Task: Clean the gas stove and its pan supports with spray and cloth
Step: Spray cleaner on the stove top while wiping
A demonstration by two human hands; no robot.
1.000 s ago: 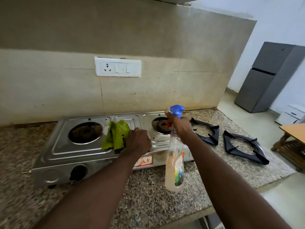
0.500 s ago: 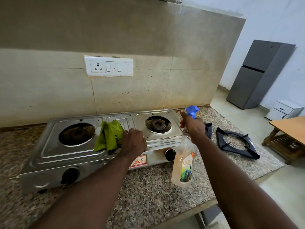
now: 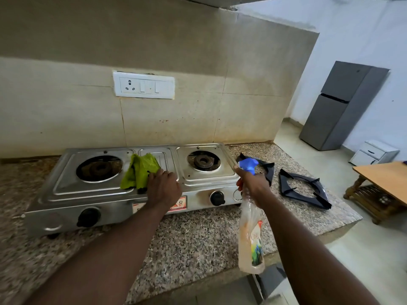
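Observation:
A two-burner steel gas stove [image 3: 66, 186] stands on the granite counter [image 3: 198, 238], both burners bare. My left hand [image 3: 164, 189] grips a green cloth [image 3: 138, 170] on the stove's middle panel. My right hand [image 3: 253, 187] holds a clear spray bottle [image 3: 251, 236] by its neck, just right of the stove's front corner; the blue trigger head [image 3: 247, 165] points toward the stove. Two black pan supports lie on the counter right of the stove: one [image 3: 269, 167] is partly hidden behind my right hand, the other [image 3: 305, 189] is in full view.
A tiled wall with a white socket plate [image 3: 144, 84] rises behind the stove. The counter ends at the right, past the supports. Beyond it are a grey fridge [image 3: 339, 106], a small white drawer unit [image 3: 373, 153] and a wooden table [image 3: 385, 183].
My right hand has carried the spray bottle from over the right burner to the right, off the stove. My left hand stays on the cloth.

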